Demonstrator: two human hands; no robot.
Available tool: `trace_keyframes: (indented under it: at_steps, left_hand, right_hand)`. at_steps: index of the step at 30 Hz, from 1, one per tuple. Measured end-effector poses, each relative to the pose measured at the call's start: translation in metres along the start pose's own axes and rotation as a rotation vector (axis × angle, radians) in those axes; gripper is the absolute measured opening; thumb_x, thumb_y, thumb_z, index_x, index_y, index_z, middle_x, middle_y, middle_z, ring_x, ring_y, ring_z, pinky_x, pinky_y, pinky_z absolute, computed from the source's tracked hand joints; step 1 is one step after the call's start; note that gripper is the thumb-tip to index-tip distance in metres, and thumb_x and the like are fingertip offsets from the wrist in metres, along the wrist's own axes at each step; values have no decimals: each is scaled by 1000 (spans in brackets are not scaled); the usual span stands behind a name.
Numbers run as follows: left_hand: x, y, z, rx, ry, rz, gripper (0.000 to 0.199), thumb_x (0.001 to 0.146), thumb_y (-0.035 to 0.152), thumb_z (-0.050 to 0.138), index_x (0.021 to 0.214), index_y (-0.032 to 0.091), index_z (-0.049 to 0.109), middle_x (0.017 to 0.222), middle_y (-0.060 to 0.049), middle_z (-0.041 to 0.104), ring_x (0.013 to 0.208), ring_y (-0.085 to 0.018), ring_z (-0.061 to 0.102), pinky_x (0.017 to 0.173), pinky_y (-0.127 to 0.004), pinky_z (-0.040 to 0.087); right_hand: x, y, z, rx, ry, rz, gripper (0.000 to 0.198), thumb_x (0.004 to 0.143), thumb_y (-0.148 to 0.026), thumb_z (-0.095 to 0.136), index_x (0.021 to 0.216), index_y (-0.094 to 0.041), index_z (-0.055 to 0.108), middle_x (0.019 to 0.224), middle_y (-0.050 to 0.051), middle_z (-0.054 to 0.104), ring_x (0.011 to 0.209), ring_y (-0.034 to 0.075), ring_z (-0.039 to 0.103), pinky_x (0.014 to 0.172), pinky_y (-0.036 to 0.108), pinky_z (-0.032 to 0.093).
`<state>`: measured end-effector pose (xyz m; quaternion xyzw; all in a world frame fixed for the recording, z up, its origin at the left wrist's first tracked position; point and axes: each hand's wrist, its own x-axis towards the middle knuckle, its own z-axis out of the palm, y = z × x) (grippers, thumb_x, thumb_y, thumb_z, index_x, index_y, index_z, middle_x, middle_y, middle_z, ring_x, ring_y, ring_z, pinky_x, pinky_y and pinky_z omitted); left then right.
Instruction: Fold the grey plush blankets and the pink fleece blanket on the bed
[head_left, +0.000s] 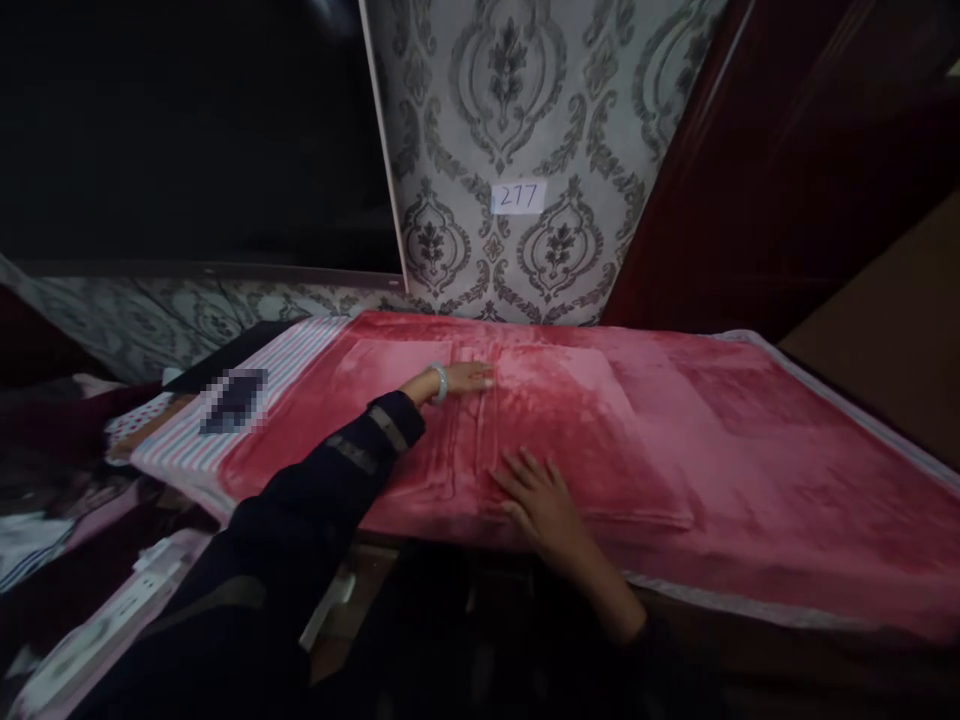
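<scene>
A pink plush cloth (570, 430) lies folded on a larger pink plush cover (757, 440) of the same look. Its two folded sides meet near the middle in several upright ridges and creases. My left hand (466, 378), with a pale bead bracelet (439, 384) at the wrist, lies flat across the far part of these ridges, fingers stretched to the right. Nearer to me, my right hand (541, 500) rests on the cloth's front part just right of the ridges, its fingers spread. Neither hand grips anything.
A striped cloth (255, 400) borders the cover on the left, with a blurred-out dark item (234, 402) on it. Behind stand a large dark screen (195, 140) and patterned wall with a paper marked 277 (518, 197). A white power strip (105, 630) lies lower left.
</scene>
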<state>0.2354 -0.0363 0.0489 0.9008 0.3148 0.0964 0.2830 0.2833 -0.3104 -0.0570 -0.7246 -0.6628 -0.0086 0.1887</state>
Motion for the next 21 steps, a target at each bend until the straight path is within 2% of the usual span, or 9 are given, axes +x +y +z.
trace_keyframes:
  at_steps: [2, 4, 7, 9, 11, 13, 17, 21]
  left_hand:
    - [-40, -18, -7, 54, -44, 40, 50, 87, 41, 67, 132, 20, 67, 149, -8, 59, 144, -25, 47, 122, -37, 32]
    - [-86, -35, -3, 184, 9, 82, 54, 94, 41, 59, 142, 17, 58, 157, -13, 49, 150, -29, 38, 126, -46, 25]
    - [-152, -50, 29, 376, 163, 65, 60, 100, 43, 48, 152, 13, 46, 162, -20, 40, 152, -34, 32, 124, -57, 25]
    - [-182, -54, 58, 442, 188, 48, 62, 99, 47, 50, 152, 16, 46, 162, -21, 38, 151, -37, 33, 121, -62, 29]
    - [-197, -53, 82, 489, 203, 57, 67, 96, 51, 54, 154, 17, 46, 163, -21, 36, 152, -40, 30, 120, -67, 26]
    - [-202, -51, 94, 515, 209, 64, 71, 95, 54, 55, 155, 19, 44, 164, -21, 35, 153, -41, 28, 120, -68, 24]
    - [-202, -48, 93, 536, 200, 64, 70, 96, 57, 51, 157, 24, 41, 164, -18, 35, 153, -39, 29, 121, -65, 25]
    - [-210, -45, 91, 533, 253, 68, 73, 95, 66, 43, 157, 27, 42, 164, -17, 37, 153, -38, 30, 122, -63, 26]
  right_hand:
    - [3, -2, -3, 32, 58, 20, 48, 104, -37, 46, 151, -28, 53, 158, 10, 46, 151, 31, 33, 117, 62, 32]
    - [6, -8, -1, 34, 116, 45, 53, 103, -37, 45, 155, -26, 46, 162, 12, 40, 152, 31, 29, 118, 62, 30]
    - [5, -21, 11, -10, 99, 39, 56, 102, -37, 49, 156, -26, 44, 164, 11, 35, 152, 33, 29, 119, 63, 27]
    - [2, -27, 20, -56, 78, 22, 56, 100, -37, 53, 155, -27, 46, 164, 11, 35, 152, 34, 29, 119, 63, 25]
    - [-1, -29, 25, -102, 83, 14, 57, 100, -37, 54, 155, -26, 46, 164, 12, 35, 152, 35, 29, 119, 63, 24]
    - [-4, -28, 27, -136, 95, 3, 56, 100, -37, 53, 155, -26, 47, 164, 12, 36, 151, 35, 31, 118, 62, 26]
    - [-3, -24, 28, -164, 125, 1, 52, 102, -36, 45, 152, -25, 51, 159, 11, 44, 147, 33, 37, 116, 59, 31]
    - [10, -28, 32, -102, 242, -33, 53, 104, -40, 33, 144, -17, 59, 152, 16, 52, 143, 33, 43, 110, 56, 38]
